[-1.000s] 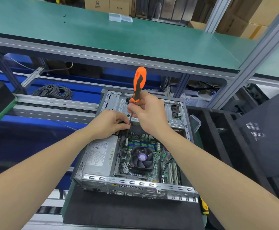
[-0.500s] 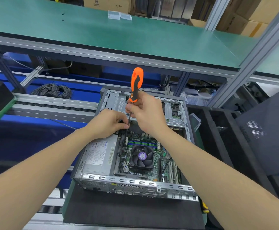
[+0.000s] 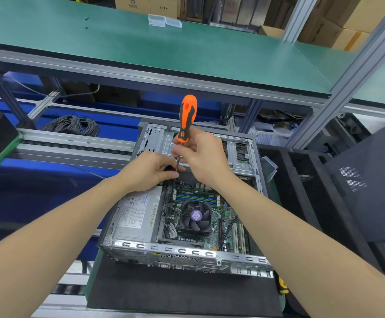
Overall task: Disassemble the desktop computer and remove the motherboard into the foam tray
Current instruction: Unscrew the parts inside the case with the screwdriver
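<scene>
Green-topped shelving (image 3: 187, 49) runs behind an open computer case (image 3: 187, 253) lying on a black mat (image 3: 182, 292). Inside the case the motherboard (image 3: 223, 216) sits in its right part, with a fan (image 3: 196, 215) on it and a grey power supply (image 3: 136, 216) at the left. Over the case's far end, the right hand (image 3: 205, 157) curls round the lower handle of an upright orange screwdriver (image 3: 187, 115). The left hand (image 3: 148, 173) pinches its shaft low down. Black foam tray (image 3: 301, 180) compartments lie just right of the case.
</scene>
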Action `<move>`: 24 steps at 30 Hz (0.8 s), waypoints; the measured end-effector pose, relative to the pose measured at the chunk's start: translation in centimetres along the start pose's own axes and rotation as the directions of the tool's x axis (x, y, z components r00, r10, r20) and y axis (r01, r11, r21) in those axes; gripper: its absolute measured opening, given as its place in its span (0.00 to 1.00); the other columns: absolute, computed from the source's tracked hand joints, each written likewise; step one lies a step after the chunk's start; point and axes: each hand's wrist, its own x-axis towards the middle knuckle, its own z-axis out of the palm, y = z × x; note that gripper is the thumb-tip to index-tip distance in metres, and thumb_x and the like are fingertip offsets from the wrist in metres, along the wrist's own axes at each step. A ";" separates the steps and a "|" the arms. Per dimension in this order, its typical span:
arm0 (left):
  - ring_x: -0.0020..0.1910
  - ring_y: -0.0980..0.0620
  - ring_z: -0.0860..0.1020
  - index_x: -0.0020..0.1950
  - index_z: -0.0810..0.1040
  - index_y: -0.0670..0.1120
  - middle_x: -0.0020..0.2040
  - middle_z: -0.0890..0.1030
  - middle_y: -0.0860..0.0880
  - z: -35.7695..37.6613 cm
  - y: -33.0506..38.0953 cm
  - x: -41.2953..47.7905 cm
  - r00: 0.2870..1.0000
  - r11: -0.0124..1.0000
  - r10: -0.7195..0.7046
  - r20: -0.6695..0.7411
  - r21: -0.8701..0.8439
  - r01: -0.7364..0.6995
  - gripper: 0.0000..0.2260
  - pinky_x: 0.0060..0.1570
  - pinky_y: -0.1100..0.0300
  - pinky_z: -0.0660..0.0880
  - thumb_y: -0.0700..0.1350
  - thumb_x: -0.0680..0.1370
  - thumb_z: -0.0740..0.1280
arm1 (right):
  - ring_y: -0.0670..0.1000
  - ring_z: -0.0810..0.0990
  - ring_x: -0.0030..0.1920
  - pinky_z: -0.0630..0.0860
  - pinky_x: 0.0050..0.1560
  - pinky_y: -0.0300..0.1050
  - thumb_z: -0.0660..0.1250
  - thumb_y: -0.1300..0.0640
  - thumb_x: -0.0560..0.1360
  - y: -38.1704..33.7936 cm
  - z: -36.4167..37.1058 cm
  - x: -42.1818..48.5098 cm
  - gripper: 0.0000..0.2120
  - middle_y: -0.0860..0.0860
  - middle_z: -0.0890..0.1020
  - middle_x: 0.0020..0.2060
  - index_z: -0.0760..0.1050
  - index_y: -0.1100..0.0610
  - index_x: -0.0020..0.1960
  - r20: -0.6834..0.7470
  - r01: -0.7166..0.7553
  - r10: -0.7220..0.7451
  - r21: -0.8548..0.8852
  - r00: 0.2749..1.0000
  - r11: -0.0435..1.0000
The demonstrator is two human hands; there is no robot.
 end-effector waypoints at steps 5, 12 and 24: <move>0.30 0.59 0.72 0.42 0.81 0.62 0.28 0.73 0.62 0.1 0.2 0.0 0.999 1.000 -0.016 -0.036 -0.009 0.016 0.05 0.28 0.64 0.59 0.55 0.77 0.74 | 0.48 0.86 0.53 0.80 0.61 0.55 0.66 0.63 0.81 -0.5 -0.1 0.1 0.12 0.48 0.88 0.45 0.75 0.48 0.59 0.111 0.012 -0.014 0.012 0.994 1.000; 0.28 0.56 0.70 0.31 0.75 0.59 0.26 0.73 0.58 0.6 0.4 0.4 0.991 0.993 -0.116 -0.064 -0.042 0.113 0.16 0.28 0.62 0.59 0.60 0.73 0.77 | 0.45 0.81 0.42 0.74 0.45 0.41 0.71 0.56 0.78 -0.9 0.0 -0.2 0.04 0.44 0.83 0.41 0.78 0.51 0.52 0.043 0.101 -0.095 -0.183 0.995 0.978; 0.28 0.56 0.63 0.48 0.84 0.68 0.26 0.66 0.50 -0.4 0.2 0.1 0.997 0.967 -0.064 -0.049 -0.248 0.050 0.05 0.31 0.58 0.60 0.55 0.79 0.71 | 0.42 0.80 0.38 0.73 0.40 0.34 0.74 0.57 0.75 -0.9 -0.5 0.2 0.04 0.44 0.81 0.32 0.81 0.51 0.49 0.054 0.048 -0.037 -0.204 0.998 0.978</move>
